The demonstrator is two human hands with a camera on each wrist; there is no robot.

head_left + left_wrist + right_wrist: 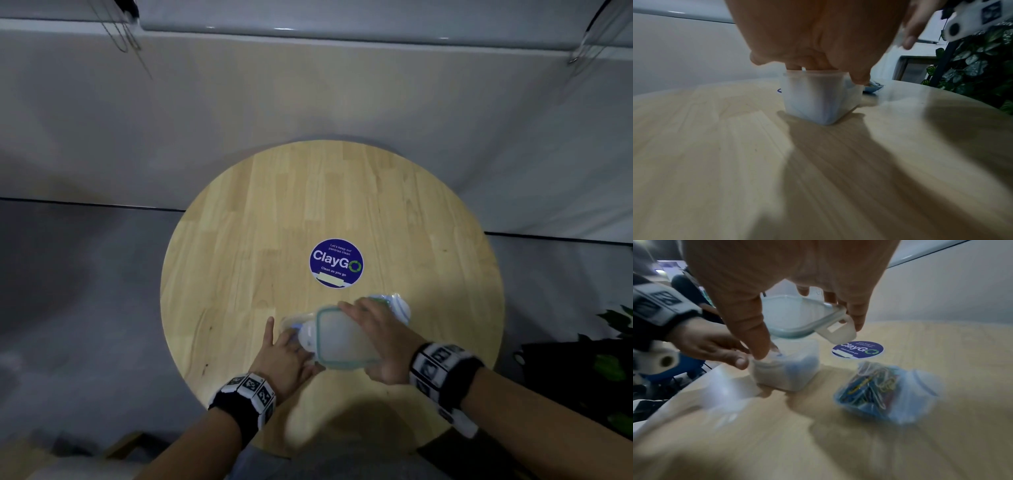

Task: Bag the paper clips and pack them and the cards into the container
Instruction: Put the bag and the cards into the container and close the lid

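Observation:
A translucent container (289, 325) (818, 99) (789, 369) stands on the round wooden table (274, 205), with something blue and white inside. My left hand (284, 356) (828, 71) grips its rim, fingertips dipping into the top. Just above it my right hand (376, 329) (809, 331) holds the lid (346, 339) (793, 316), tilted, by thumb and fingers. The lid has a teal seal and a white latch flap (838, 331). The clear bag of coloured paper clips (399, 303) (875, 389) lies on the table to the right of the container.
A round blue ClayGo sticker (336, 263) (858, 349) is on the table beyond the container. A leafy plant (613, 359) (978, 53) stands off the table's right edge. A blurred whitish shape (719, 394) shows near the table's edge in the right wrist view.

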